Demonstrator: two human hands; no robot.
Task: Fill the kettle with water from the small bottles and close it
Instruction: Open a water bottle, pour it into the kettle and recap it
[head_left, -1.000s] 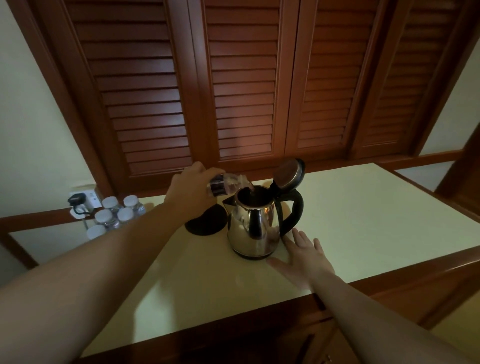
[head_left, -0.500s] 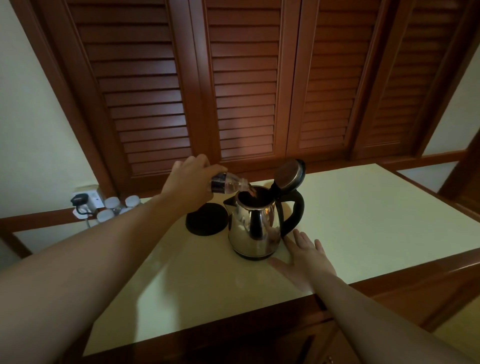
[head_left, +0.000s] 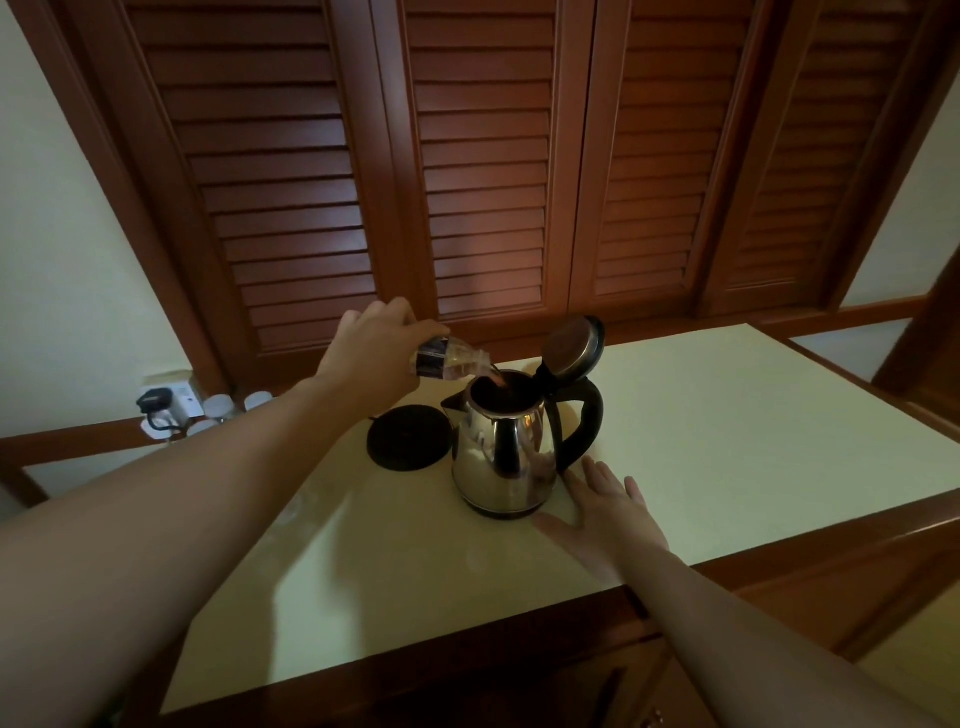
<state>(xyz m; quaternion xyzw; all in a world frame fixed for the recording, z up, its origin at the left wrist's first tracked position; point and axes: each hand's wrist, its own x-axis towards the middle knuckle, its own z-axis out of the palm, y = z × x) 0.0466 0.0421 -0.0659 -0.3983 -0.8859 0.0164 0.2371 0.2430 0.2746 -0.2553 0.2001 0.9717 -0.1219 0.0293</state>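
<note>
A steel kettle (head_left: 501, 457) with a black handle stands on the pale countertop (head_left: 727, 441), its lid (head_left: 571, 349) tipped up and back. My left hand (head_left: 374, 358) holds a small clear bottle (head_left: 452, 362) with a dark label, tilted with its neck over the kettle's mouth. My right hand (head_left: 608, 512) lies flat on the counter, fingers spread, just right of the kettle's base and near it.
The kettle's black round base (head_left: 408, 441) sits on the counter left of the kettle. Several small bottles (head_left: 223, 408) with white caps stand at the far left beside a wall socket with a black plug (head_left: 156, 402). Wooden louvred doors rise behind the counter.
My left hand has lifted the bottle's rear end, so it tilts more steeply into the kettle. My forearm now hides more of the spare bottles. The right hand stays put.
</note>
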